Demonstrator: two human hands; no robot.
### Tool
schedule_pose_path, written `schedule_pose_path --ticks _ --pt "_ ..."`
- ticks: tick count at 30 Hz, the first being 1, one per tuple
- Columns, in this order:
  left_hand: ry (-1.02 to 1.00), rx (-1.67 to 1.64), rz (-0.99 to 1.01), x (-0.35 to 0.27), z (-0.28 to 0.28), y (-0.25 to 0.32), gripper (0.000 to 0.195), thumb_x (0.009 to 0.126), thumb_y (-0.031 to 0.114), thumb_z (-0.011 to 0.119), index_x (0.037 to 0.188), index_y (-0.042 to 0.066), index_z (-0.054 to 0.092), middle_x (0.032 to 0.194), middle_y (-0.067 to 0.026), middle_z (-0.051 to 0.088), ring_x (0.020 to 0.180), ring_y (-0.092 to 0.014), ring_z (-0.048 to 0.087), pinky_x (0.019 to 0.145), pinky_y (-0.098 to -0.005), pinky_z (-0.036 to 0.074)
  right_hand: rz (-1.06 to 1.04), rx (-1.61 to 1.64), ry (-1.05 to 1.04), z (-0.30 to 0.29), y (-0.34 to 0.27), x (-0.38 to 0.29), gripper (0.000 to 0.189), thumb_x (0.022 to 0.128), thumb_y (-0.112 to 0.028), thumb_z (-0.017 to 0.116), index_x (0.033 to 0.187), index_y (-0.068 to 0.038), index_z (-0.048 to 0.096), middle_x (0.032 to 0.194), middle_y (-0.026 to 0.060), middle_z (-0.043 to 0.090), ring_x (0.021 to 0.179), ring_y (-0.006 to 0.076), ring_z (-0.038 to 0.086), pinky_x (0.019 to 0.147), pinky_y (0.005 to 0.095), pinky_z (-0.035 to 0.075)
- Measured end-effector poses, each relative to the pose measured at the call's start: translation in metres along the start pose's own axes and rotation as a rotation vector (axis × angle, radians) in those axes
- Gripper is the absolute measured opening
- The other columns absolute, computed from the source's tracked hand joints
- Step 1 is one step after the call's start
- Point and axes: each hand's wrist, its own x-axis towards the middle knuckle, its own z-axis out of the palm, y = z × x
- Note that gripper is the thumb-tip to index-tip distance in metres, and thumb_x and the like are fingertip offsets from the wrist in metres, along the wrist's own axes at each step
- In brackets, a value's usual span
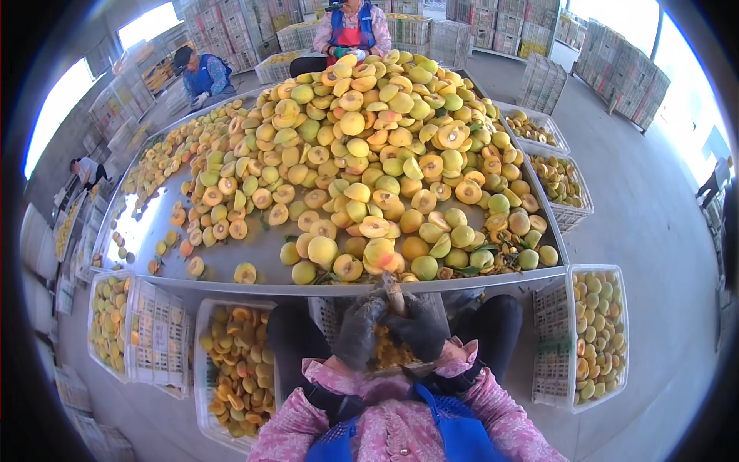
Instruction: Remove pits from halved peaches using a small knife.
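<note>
Both hands are in dark gloves and meet over my lap, just below the table's near edge. A short hand tool [395, 295] with a light brown handle stands upright between them. My right hand [420, 324] has its fingers closed around the tool's lower part. Close against it is my left hand [359, 330]; what its fingers hold is hidden. Beneath the hands, a crate [436, 306] between my knees contains small orange-yellow pieces [392, 349]. Right beyond the tool, a red-blushed stone fruit [379, 253] sits at the front of a heap of halved and whole fruit [352, 150].
The metal table [231, 271] has a raised rim. Fruit-filled plastic crates stand left [201, 358], far left [156, 329], right [551, 346] and along the right side [577, 211]. Two people in blue vests [361, 29] [208, 75] sit across the table. Stacked crates [623, 75] stand behind.
</note>
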Motion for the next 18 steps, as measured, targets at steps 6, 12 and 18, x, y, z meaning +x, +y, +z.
schedule_pose_path --ticks 6,12,18 --pt "0.183 -0.372 -0.185 -0.011 0.005 -0.015 0.022 0.09 0.013 0.048 0.103 0.002 0.062 0.098 -0.0046 0.061 0.086 -0.011 0.056 0.078 -0.0253 0.046 -0.1 0.109 0.019 0.009 0.032 0.012 0.019 0.079 -0.005 0.062 0.097 -0.002 0.058 0.075 0.0048 0.06 0.056 0.0104 0.054 0.048 0.0252 0.044" --pt "0.358 -0.153 -0.107 -0.016 0.004 -0.039 0.019 0.089 0.016 0.051 0.1 0.004 0.062 0.091 -0.0028 0.06 0.078 -0.011 0.056 0.068 -0.0241 0.046 -0.157 -0.216 0.057 0.015 0.047 0.028 0.013 0.076 -0.006 0.06 0.086 0.001 0.057 0.072 0.0059 0.058 0.055 0.015 0.055 0.049 0.0289 0.044" --pt "0.391 -0.947 -0.376 -0.011 -0.031 -0.063 0.029 0.093 0.02 0.043 0.11 0.001 0.056 0.103 -0.0112 0.061 0.094 -0.023 0.059 0.086 -0.0332 0.049 -0.043 -0.026 0.132 0.017 0.013 0.0 0.02 0.075 -0.011 0.058 0.094 -0.004 0.057 0.081 0.0119 0.058 0.07 0.0265 0.056 0.06 0.0354 0.044"
